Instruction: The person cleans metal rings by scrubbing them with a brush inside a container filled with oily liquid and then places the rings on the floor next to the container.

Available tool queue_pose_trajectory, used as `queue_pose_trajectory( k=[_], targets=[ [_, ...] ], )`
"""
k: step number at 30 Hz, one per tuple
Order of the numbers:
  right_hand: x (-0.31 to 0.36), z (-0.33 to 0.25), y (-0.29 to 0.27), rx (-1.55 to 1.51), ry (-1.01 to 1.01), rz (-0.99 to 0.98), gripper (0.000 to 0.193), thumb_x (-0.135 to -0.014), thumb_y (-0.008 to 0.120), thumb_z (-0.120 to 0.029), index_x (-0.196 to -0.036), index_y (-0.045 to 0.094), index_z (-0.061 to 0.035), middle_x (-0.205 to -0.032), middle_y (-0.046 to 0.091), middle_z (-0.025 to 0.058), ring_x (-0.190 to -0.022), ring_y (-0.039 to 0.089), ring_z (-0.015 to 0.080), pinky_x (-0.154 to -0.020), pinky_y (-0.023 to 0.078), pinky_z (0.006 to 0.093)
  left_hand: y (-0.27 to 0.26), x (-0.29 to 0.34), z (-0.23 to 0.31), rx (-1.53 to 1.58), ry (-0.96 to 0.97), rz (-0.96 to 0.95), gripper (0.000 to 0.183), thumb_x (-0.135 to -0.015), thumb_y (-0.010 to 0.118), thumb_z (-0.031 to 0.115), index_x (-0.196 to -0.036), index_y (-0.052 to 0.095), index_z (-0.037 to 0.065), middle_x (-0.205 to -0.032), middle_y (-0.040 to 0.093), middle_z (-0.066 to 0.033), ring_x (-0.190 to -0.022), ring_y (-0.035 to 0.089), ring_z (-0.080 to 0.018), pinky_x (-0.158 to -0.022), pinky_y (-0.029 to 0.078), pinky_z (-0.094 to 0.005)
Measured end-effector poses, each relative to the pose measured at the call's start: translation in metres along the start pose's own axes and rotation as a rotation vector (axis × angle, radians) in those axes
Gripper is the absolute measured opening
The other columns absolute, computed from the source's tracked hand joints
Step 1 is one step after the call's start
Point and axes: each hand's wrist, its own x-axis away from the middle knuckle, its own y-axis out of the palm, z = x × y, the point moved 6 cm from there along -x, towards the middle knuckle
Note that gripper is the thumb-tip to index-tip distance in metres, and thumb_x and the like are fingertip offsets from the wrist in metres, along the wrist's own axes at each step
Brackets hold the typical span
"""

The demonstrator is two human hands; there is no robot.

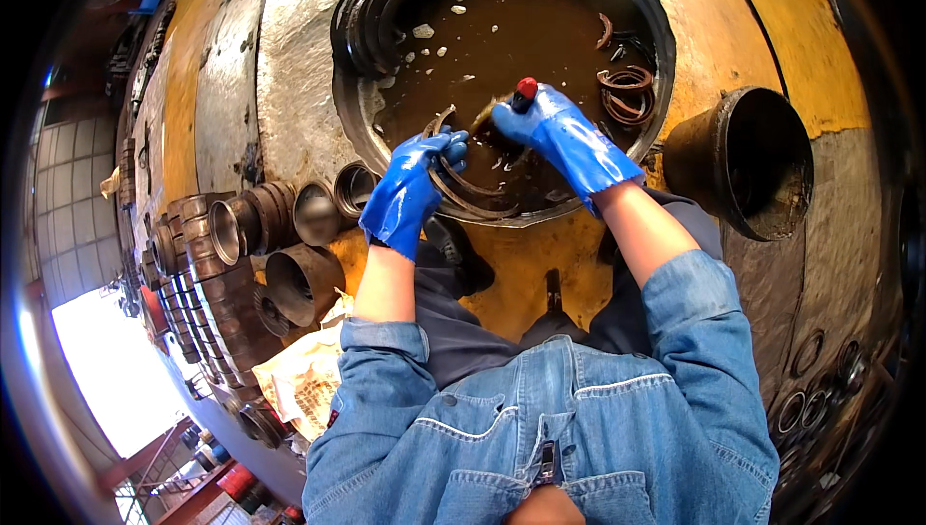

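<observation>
My left hand (413, 183), in a blue rubber glove, is closed around a curved, half-ring metal piece (473, 205) over the near rim of a round, dark basin (666, 38). Brown, murky liquid (511, 28) fills the basin. In my right hand (564, 134), gloved the same way, is a brush with a red and black handle (525, 91). Its yellowish working end is blurred and lies close to the half-ring. Dark curved pieces (371, 24) are stacked at the basin's left side, and brown half-rings (629, 96) lie at its right.
A dark metal cylinder (690, 168) lies on its side right of the basin. Several metal rings and cylinders (231, 231) line the left, with a crumpled, pale sack (304, 380) nearer me. More rings (815, 409) lie at the lower right. Worn yellow metal plates (540, 269) form the floor.
</observation>
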Motion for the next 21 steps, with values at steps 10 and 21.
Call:
queue_pose_trajectory(
  k=[10,21],
  targets=[
    [0.015,-0.069,-0.007,-0.164,-0.386,-0.398,0.034,-0.092,0.068,-0.041,-0.090,0.075,-0.0072,-0.079,0.071,0.0037,-0.071,0.059,0.0115,-0.069,0.051,0.0320,0.023,0.001,0.006,-0.241,0.191,-0.222,0.038,-0.097,0.064,0.010,-0.134,0.062,0.000,-0.112,0.070,-0.0097,-0.092,0.069,-0.0180,-0.082,0.057,-0.0321],
    [-0.017,0.033,-0.034,-0.078,0.236,0.160,0.046,-0.087,0.064,-0.038,-0.114,0.074,-0.0024,-0.107,0.077,0.0184,-0.104,0.074,0.0340,-0.091,0.057,0.0404,0.064,0.020,0.013,-0.322,0.073,-0.201,0.042,-0.099,0.068,0.007,-0.139,0.057,-0.002,-0.129,0.069,-0.0117,-0.089,0.070,-0.0157,-0.078,0.060,-0.0305]
  ],
)
